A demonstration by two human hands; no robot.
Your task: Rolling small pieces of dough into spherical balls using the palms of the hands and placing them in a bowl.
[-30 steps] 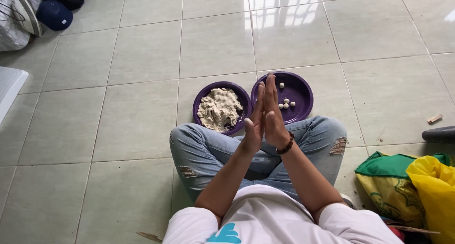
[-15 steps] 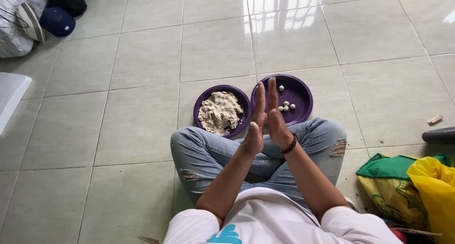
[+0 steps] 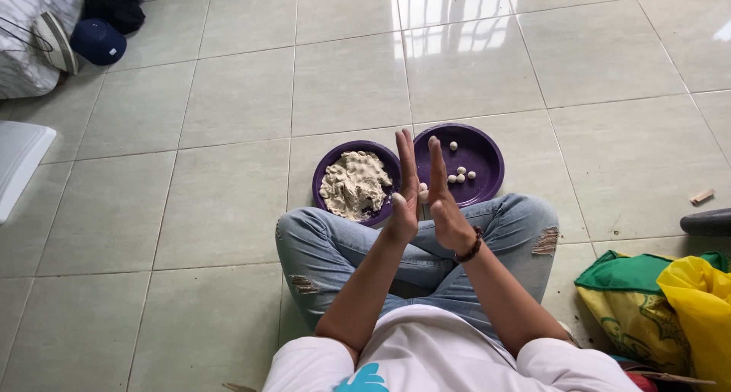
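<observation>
I sit cross-legged on a tiled floor with both hands raised upright, palm to palm, over my knees. My left hand (image 3: 403,190) and my right hand (image 3: 444,198) press a small pale dough ball (image 3: 423,192) between the palms, and a narrow gap shows between the fingers. Just beyond the hands, a purple bowl (image 3: 326,168) holds a lump of pale dough (image 3: 354,185). To its right, a purple plate (image 3: 491,157) carries several small dough balls (image 3: 459,176).
Yellow and green bags (image 3: 670,301) lie at my right. A small wooden piece (image 3: 702,196) and a dark object (image 3: 708,222) sit near the right edge. A blue cap (image 3: 97,42) and bedding are at the far left, above a white object (image 3: 19,164).
The palms have slid against each other and the fingers have parted slightly, so the dough ball now shows between them. The hands stay in the same place over the knees.
</observation>
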